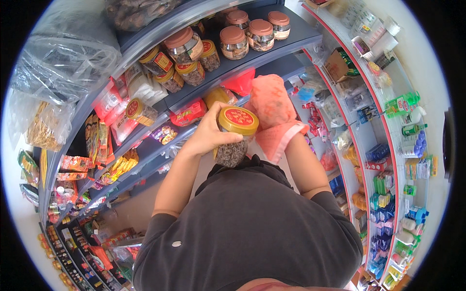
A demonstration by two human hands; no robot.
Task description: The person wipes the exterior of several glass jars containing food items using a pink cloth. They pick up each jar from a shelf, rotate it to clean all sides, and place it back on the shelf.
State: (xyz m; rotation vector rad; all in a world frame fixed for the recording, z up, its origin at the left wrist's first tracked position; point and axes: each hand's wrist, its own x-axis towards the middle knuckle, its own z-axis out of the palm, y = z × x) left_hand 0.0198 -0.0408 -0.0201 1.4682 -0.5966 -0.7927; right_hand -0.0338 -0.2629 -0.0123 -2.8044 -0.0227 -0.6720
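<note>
In front of my chest, my left hand point(208, 132) grips a clear plastic jar point(230, 153) with a gold screw lid point(240, 120) and a red label on top. Dark, shredded-looking dry goods fill the jar, which is tilted. A coral-coloured cloth point(272, 100) with a pale hem is wrapped over my right hand, hiding its fingers. Only my right wrist point(296, 145) and forearm show below it. The cloth is close to the jar's right side; whether they touch cannot be told. Similar gold-lidded jars point(191, 74) are grouped on the shelf ahead, left of centre.
Larger jars with brown lids point(234, 43) line the dark shelf point(291, 45). One gold-lidded jar point(141, 112) leans near pink packets point(122, 116) at its edge. A big clear plastic bag point(65, 54) bulges at upper left. Red-edged shelves point(358, 140) of household goods curve along the right.
</note>
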